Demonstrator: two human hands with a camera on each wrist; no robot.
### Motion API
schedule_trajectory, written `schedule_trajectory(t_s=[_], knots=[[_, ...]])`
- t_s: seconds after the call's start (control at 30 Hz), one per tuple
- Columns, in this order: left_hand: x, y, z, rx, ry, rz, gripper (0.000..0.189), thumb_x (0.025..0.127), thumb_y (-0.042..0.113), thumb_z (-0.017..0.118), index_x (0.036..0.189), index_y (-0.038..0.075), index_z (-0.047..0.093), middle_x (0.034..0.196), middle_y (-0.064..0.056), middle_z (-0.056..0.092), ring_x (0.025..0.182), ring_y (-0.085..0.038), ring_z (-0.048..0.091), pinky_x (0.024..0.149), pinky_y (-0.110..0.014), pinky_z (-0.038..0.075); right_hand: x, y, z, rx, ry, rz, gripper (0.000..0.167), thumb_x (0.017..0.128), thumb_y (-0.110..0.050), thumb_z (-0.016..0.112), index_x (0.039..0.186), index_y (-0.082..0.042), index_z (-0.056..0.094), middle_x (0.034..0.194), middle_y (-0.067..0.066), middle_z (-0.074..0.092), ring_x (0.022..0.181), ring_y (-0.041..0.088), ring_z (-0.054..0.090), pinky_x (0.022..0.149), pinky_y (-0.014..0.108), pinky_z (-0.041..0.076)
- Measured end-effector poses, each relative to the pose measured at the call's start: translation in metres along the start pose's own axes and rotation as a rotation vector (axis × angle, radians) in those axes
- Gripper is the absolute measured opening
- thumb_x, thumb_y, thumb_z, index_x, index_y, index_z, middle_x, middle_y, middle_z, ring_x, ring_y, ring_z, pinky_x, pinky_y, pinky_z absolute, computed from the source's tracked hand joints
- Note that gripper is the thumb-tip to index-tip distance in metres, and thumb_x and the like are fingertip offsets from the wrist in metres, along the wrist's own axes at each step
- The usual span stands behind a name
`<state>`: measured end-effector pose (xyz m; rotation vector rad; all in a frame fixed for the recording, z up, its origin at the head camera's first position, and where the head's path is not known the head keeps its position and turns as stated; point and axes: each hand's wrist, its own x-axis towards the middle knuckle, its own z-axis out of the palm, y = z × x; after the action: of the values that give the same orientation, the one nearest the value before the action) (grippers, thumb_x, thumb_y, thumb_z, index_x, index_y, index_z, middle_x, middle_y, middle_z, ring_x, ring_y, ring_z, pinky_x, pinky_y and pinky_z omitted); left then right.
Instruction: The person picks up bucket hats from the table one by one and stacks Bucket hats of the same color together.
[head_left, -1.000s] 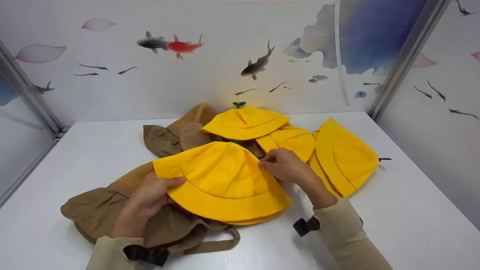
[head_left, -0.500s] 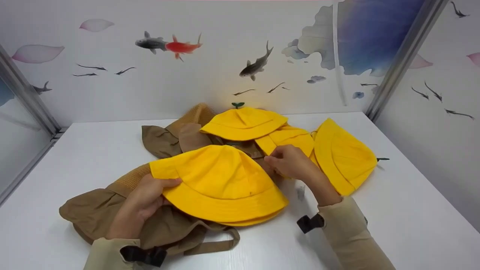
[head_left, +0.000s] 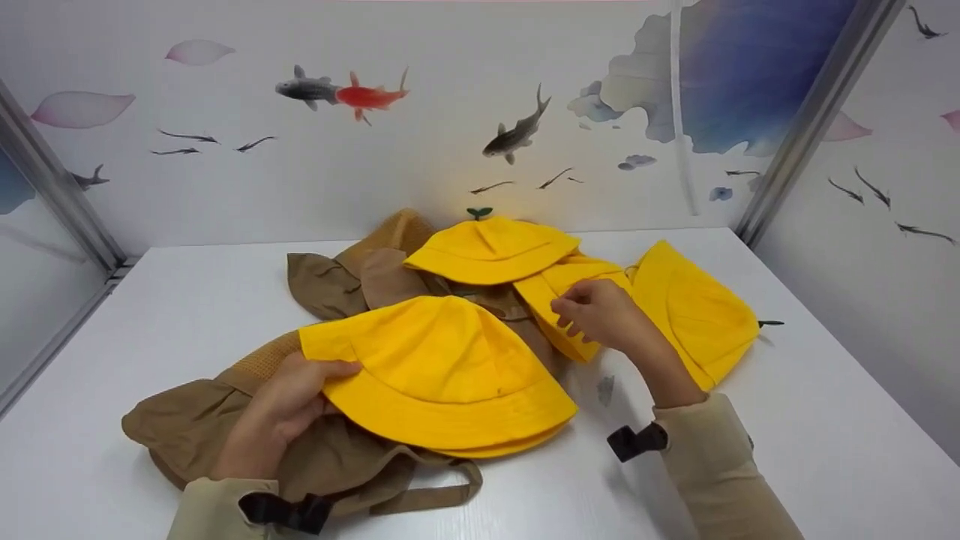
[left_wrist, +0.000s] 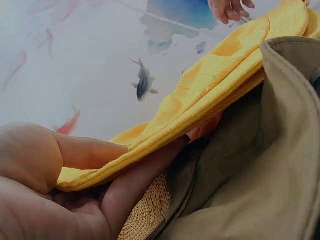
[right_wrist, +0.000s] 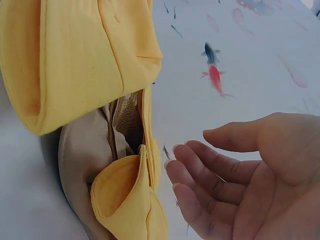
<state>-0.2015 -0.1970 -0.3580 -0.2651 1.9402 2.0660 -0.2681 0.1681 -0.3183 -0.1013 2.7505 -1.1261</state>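
Observation:
My left hand (head_left: 289, 401) pinches the left end of a yellow bucket hat's brim, thumb on top and fingers beneath. This yellow hat (head_left: 442, 360) lies flattened across the front brown hat (head_left: 322, 457), which has a woven crown and a strap. In the left wrist view the pinched brim (left_wrist: 165, 135) runs between thumb and fingers. My right hand (head_left: 604, 315) hovers with loosely bent fingers, holding nothing. Behind it in the head view is a folded yellow hat (head_left: 577, 274). The right wrist view shows the right hand (right_wrist: 220, 180) apart from the hats.
Farther back sits a yellow hat with a green sprout (head_left: 491, 247), overlapping another brown hat (head_left: 322, 281). A yellow hat (head_left: 694, 315) lies on its side at the right. The white table (head_left: 825, 450) meets a wall (head_left: 225, 195) painted with fish.
My right hand has let go of the front yellow hat's right side and moved right, its fingers loosening. The left hand keeps its pinch; that hat has settled slightly lower.

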Motion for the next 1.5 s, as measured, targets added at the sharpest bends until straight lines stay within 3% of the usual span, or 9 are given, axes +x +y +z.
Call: schedule_trajectory(t_s=[0.1,0.23,0.37,0.5,0.73,0.97,1.13,1.33,1.5], knots=[[0.000,-0.002,-0.002,-0.002,0.009,-0.009,0.051,0.096,0.007,0.063,0.138,-0.004,0.037,0.111,-0.010,0.060,0.094,-0.017,0.069,0.084,-0.034,0.061,0.009,0.002,-0.001,0.071,0.025,0.014,0.030,0.103,-0.026,0.057,0.118,-0.002,0.065,0.108,0.016,0.071,0.089,0.023,0.070,0.077,0.031,0.060],[0.000,-0.002,-0.003,0.004,0.008,-0.009,0.051,0.096,0.007,0.062,0.138,-0.004,0.036,0.113,-0.010,0.061,0.095,-0.017,0.069,0.085,-0.035,0.061,0.033,0.005,-0.006,0.227,-0.018,0.084,0.034,0.103,-0.027,0.057,0.127,-0.003,0.060,0.124,0.016,0.065,0.103,0.025,0.069,0.087,0.032,0.060],[0.001,-0.002,-0.004,0.003,0.000,-0.002,0.051,0.096,0.007,0.062,0.139,-0.004,0.037,0.112,-0.010,0.061,0.095,-0.017,0.069,0.085,-0.034,0.061,0.056,0.011,-0.018,0.402,-0.102,0.146,0.044,0.104,-0.025,0.053,0.142,-0.003,0.049,0.142,0.016,0.055,0.124,0.028,0.061,0.105,0.036,0.052],[0.002,-0.003,-0.005,-0.005,-0.012,0.004,0.049,0.096,0.007,0.061,0.138,-0.004,0.037,0.110,-0.008,0.062,0.095,-0.016,0.070,0.084,-0.034,0.061,0.071,0.011,-0.027,0.635,-0.113,0.232,0.053,0.105,-0.021,0.048,0.152,-0.003,0.034,0.155,0.016,0.040,0.137,0.029,0.050,0.114,0.035,0.044],[0.002,-0.005,-0.006,-0.022,-0.009,0.003,0.050,0.096,0.007,0.062,0.138,-0.003,0.037,0.113,-0.009,0.061,0.096,-0.017,0.070,0.086,-0.035,0.061,0.086,0.003,-0.032,1.059,-0.052,0.422,0.077,0.103,-0.024,0.052,0.160,-0.006,0.004,0.165,0.016,0.020,0.150,0.026,0.032,0.119,0.031,0.035],[0.006,-0.008,-0.003,-0.043,-0.011,0.005,0.051,0.096,0.008,0.064,0.139,-0.004,0.038,0.113,-0.009,0.061,0.096,-0.017,0.069,0.087,-0.035,0.060,0.095,0.010,-0.024,1.316,0.063,0.420,0.087,0.101,-0.023,0.054,0.160,-0.012,-0.010,0.169,0.012,0.003,0.156,0.024,0.016,0.124,0.032,0.024],[0.007,-0.008,-0.004,-0.043,-0.023,0.002,0.050,0.096,0.007,0.063,0.138,-0.004,0.038,0.113,-0.009,0.062,0.097,-0.017,0.069,0.086,-0.036,0.060,0.104,0.012,-0.017,1.394,0.053,0.421,0.088,0.101,-0.023,0.054,0.160,-0.013,-0.011,0.170,0.009,0.001,0.157,0.023,0.014,0.125,0.032,0.022],[0.007,-0.008,-0.005,-0.048,-0.023,0.002,0.049,0.096,0.006,0.062,0.138,-0.005,0.038,0.111,-0.009,0.062,0.095,-0.017,0.070,0.085,-0.036,0.061,0.113,0.009,-0.012,1.360,0.019,0.414,0.084,0.100,-0.025,0.058,0.161,-0.014,0.002,0.167,0.010,0.015,0.151,0.023,0.030,0.122,0.031,0.030],[0.008,-0.011,-0.005,-0.045,-0.022,0.001,0.048,0.095,0.006,0.063,0.136,-0.006,0.040,0.109,-0.008,0.062,0.095,-0.017,0.070,0.084,-0.034,0.061,0.117,0.005,-0.010,1.320,0.004,0.379,0.085,0.101,-0.025,0.058,0.161,-0.028,-0.001,0.169,0.009,0.008,0.152,0.023,0.026,0.122,0.032,0.032]])
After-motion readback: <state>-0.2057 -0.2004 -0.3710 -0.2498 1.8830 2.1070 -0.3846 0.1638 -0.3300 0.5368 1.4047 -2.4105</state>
